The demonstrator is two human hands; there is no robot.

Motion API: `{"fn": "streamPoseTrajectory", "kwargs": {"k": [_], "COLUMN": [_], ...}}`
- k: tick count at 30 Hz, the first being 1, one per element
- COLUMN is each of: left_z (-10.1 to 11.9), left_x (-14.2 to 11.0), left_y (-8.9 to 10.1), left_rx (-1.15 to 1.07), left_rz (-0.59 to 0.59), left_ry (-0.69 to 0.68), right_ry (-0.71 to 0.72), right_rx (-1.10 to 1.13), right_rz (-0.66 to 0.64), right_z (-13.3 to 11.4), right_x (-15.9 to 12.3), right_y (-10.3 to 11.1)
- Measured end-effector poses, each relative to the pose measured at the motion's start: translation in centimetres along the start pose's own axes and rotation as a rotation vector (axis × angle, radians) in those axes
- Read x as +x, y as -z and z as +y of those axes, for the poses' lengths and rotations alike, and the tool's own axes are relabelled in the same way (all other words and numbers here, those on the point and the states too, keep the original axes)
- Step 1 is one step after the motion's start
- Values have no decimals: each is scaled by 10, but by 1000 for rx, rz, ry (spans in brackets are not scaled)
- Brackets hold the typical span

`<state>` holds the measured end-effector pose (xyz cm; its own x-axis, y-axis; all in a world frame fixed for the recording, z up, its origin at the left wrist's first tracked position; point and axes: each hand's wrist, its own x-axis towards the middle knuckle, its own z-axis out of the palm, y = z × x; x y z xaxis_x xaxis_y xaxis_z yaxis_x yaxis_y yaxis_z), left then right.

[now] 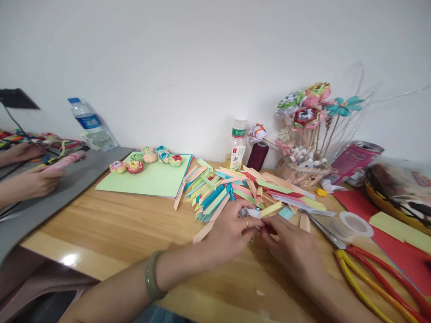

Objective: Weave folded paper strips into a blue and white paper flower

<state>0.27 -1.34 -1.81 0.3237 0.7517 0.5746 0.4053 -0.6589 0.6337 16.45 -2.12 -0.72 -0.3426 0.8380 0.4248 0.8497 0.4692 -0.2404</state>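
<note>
My left hand point(232, 231), with a ring on one finger and a bangle point(153, 276) at the wrist, is closed around a small white and grey folded paper piece point(251, 212). Most of that piece is hidden by the fingers. My right hand point(291, 244) meets it with thumb and fingertips pinched at the paper's near right side; what exactly lies in the pinch is covered. Just beyond both hands spreads a heap of folded coloured paper strips point(215, 190) in blue, green, yellow, pink and peach.
Scissors point(350, 251) and a clear tape roll point(353, 226) lie at right, beside red paper point(404, 251). Behind stand a bottle point(238, 134), a thread spool point(257, 155) and a basket of paper flowers point(299, 172). Paper rosettes point(148, 154) rest on green sheets point(144, 181). Another person's hands point(40, 179) work at left.
</note>
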Motion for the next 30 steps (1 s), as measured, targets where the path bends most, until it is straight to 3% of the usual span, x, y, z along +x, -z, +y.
{"fn": "streamPoseTrajectory", "kwargs": {"k": [4, 10, 14, 20, 24, 30], "left_z": [1, 2, 3, 4, 4, 2], "left_x": [0, 5, 6, 6, 6, 7], "left_y": [0, 2, 1, 3, 4, 3], "left_rx": [-71, -303, -452, -417, -397, -356], "left_rz": [43, 123, 132, 121, 116, 126], "left_ry": [36, 212, 271, 296, 287, 239], "right_ry": [26, -212, -425, -462, -553, -607], "right_rx": [-23, 587, 832, 1020, 1180, 1208], "right_rz": [85, -89, -53, -225, -274, -351], "right_z": [0, -4, -1, 1, 5, 12], "right_x": [-2, 9, 13, 18, 19, 20], "right_y": [2, 16, 16, 16, 15, 12]}}
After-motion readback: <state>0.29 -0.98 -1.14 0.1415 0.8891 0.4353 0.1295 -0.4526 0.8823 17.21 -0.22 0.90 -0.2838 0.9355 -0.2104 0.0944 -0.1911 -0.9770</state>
